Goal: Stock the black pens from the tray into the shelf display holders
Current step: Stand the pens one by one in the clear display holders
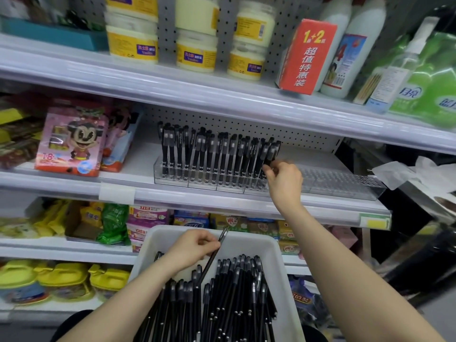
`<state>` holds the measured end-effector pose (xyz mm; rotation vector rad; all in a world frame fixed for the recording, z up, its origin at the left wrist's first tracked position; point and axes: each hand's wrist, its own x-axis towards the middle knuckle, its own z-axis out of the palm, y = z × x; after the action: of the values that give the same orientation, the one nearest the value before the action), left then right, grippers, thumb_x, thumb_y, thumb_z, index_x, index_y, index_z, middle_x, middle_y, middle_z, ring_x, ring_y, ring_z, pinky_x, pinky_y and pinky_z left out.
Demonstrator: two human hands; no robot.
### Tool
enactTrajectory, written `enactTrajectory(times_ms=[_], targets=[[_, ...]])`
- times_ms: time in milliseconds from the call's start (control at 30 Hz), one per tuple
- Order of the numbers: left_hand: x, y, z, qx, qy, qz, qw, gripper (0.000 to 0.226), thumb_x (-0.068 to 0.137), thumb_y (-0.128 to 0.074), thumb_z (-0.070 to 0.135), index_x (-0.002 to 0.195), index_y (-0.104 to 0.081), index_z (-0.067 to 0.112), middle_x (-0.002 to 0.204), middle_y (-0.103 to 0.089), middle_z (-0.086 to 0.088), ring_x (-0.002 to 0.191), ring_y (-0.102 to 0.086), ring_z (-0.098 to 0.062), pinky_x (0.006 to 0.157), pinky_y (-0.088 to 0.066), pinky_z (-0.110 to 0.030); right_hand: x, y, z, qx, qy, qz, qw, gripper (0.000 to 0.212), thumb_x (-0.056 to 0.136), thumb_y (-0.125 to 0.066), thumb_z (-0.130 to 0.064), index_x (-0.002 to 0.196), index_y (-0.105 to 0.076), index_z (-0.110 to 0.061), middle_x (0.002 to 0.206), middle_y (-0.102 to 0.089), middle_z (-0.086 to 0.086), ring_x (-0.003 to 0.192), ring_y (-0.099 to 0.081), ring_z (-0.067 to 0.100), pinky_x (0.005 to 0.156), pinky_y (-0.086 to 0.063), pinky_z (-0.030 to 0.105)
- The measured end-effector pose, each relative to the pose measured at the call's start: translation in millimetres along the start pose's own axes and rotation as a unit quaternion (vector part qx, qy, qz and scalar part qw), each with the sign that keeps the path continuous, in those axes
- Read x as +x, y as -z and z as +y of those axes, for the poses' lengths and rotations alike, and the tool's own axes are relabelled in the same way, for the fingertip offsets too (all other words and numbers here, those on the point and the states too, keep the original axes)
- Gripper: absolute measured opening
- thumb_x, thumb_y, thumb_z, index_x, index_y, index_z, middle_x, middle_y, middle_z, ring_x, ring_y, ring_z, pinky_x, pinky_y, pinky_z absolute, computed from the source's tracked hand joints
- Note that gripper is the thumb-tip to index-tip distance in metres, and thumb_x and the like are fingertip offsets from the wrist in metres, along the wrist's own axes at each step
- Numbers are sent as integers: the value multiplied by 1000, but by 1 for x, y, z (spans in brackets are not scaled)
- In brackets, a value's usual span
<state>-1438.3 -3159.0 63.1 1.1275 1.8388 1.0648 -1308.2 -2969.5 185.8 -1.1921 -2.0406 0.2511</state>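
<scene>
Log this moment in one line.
right hand: holds black pen at clear holder | left hand: pinches second pen over white tray

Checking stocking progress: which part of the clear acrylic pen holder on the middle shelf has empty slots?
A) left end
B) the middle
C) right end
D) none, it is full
C: upright black pens fill the clear acrylic pen holder from its left end up to the right hand; the slots beyond are empty.

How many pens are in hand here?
2: one pen in the left hand over the tray, another pen in the right hand at the display holder; palms may hide more.
</scene>
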Motion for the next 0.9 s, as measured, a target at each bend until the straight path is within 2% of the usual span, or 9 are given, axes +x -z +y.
enactTrajectory(times_ms=[100,200,300,400,533,600,700,800,900], targets=[[-3,7,24,-56,-49,23,997,6,93,-64,24,96,-68,25,94,-72,6,86,-66,-9,72,-55,-22,-8,1,0,20,-9,26,999,24,97,-59,-26,107,-64,-5,97,-58,8,88,-55,26,71,-37,32],[-6,18,58,-111,-83,67,988,12,94,-60,22,103,-68,22,98,-72,3,89,-67,-14,73,-55,-22,-28,4,-5,98,16,67,993,16,96,-60,-21,108,-56,-11,91,-54,0,85,-52,18,70,-42,32],[-4,27,92,-162,-114,123,972,13,94,-59,21,105,-66,24,99,-69,4,83,-65,-10,71,-54,-21,-48,5,-17,157,64,25,985,8,96,-57,-20,102,-60,-17,90,-57,-6,80,-53,7,71,-46,24],[1,31,117,-188,-144,176,956,15,92,-63,23,106,-66,27,98,-68,7,86,-64,-11,77,-55,-25,-67,6,-27,168,122,-45,977,9,96,-56,-20,102,-62,-18,90,-59,-9,80,-53,-1,69,-40,10],[8,27,129,-182,-167,187,951,15,92,-64,24,106,-67,29,100,-68,11,91,-62,-6,76,-52,-20,-80,5,-31,173,152,-81,970,15,97,-55,-25,105,-65,-17,89,-59,-9,78,-52,0,67,-39,10],[9,22,133,-193,-173,177,949,14,92,-65,21,105,-68,27,98,-68,10,90,-63,-4,75,-51,-17,-81,5,-30,175,157,-81,969,9,96,-56,-25,93,-62,-19,81,-57,-8,73,-50,4,62,-38,15],[9,14,132,-192,-175,175,950,13,92,-64,19,103,-68,26,97,-68,9,87,-62,-3,71,-50,-16,-80,4,-26,159,150,-81,972,16,96,-56,-25,81,-56,-21,74,-54,-7,67,-48,6,58,-35,20],[9,8,117,-171,-167,181,954,12,91,-66,20,102,-68,23,96,-68,7,86,-62,-5,71,-53,-20,-79,6,-17,147,134,-77,977,17,97,-56,-28,86,-62,-17,77,-59,-5,70,-53,9,60,-41,25],[11,-3,80,-77,-121,186,972,10,90,-67,25,99,-64,22,95,-65,9,87,-60,-6,77,-51,-21,-72,14,-5,151,103,-59,981,15,98,-57,-28,93,-64,-15,82,-62,-5,74,-56,9,63,-42,23]])
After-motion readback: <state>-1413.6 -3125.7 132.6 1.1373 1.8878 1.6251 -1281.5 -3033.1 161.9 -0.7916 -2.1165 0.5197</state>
